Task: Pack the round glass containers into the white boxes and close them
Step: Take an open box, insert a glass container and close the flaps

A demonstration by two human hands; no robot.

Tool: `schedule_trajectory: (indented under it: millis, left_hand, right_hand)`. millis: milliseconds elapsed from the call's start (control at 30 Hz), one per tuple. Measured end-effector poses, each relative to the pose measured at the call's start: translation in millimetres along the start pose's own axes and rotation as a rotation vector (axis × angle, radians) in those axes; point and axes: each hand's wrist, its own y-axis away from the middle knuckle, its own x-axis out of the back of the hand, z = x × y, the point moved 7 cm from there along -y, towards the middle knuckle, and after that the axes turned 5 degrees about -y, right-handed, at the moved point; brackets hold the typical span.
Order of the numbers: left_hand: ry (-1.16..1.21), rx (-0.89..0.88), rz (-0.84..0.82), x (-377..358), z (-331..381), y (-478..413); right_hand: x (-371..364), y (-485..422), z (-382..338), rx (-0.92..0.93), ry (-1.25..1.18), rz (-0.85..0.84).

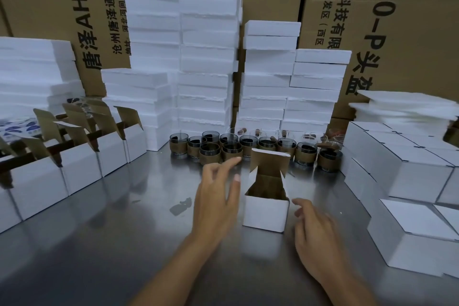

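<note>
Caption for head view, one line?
Packing station: left hand and right hand hover open beside an open white box on a steel table, glass containers behind.

Soft, fairly dim indoor light is spreading evenly. The steel desk (99, 231) is reflecting pale glare left of the fingers (233, 160). Far from the fingers, frame edges are bending, blurring and darkening.

Steel table (99, 243): 1 open white box (265, 216) ctr; glass containers (233, 150) grouped at rear; open boxes (82, 169) L; closed boxes (419, 181) R; foam stacks (206, 57) at back.
</note>
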Motion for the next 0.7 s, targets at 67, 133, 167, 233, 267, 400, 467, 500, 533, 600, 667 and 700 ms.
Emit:
schedule_trajectory:
  millis: [67, 133, 167, 233, 267, 400, 467, 500, 533, 600, 667, 700]
  left_hand:
    - [-0.019, 0.049, -0.007, 2.6, -26.6, -15.9]
    - [-0.044, 0.129, -0.042, -1.0, -58.9, -32.0]
    - [-0.067, 0.174, -0.07, -5.0, -75.3, -39.9]
    - [-0.114, 0.251, -0.129, -14.6, -104.1, -55.2]
    - [-0.127, 0.277, -0.151, -19.5, -115.3, -62.7]
    - [-0.169, 0.306, -0.235, -39.2, -141.1, -88.1]
    - [-0.214, 0.318, -0.277, -48.1, -146.3, -95.7]
    - [-0.232, 0.324, -0.292, -51.7, -147.7, -98.0]
    - [-0.236, 0.33, -0.297, -54.6, -148.5, -99.5]
    - [-0.212, 0.338, -0.277, -55.9, -148.3, -101.6]
    - [-0.185, 0.326, -0.233, -51.8, -144.0, -103.6]
    - [-0.17, 0.319, -0.213, -48.4, -140.6, -104.0]
  right_hand:
    - [-0.4, -1.1, 0.0, -0.015, 0.056, -0.002]
    - [-1.8, -2.8, -0.9, -0.021, 0.1, -0.022]
    - [-2.5, -3.5, -1.4, -0.015, 0.118, -0.026]
    - [-4.0, -5.2, -2.0, -0.019, 0.14, -0.056]
    - [-4.2, -6.1, -1.5, -0.023, 0.139, -0.053]
    - [-8.2, -7.5, 2.5, -0.062, 0.086, -0.078]
    - [-6.2, -8.8, -0.6, -0.062, 0.108, -0.082]
    - [-5.3, -9.1, -1.3, -0.054, 0.113, -0.074]
    - [-1.9, -9.7, -2.7, -0.025, 0.106, -0.036]
    - [2.0, -8.1, -6.0, 0.018, 0.12, 0.011]
    - [-0.6, -8.3, -6.7, -0.009, 0.124, -0.067]
    - [0.0, -7.7, -4.5, -0.007, 0.085, -0.054]
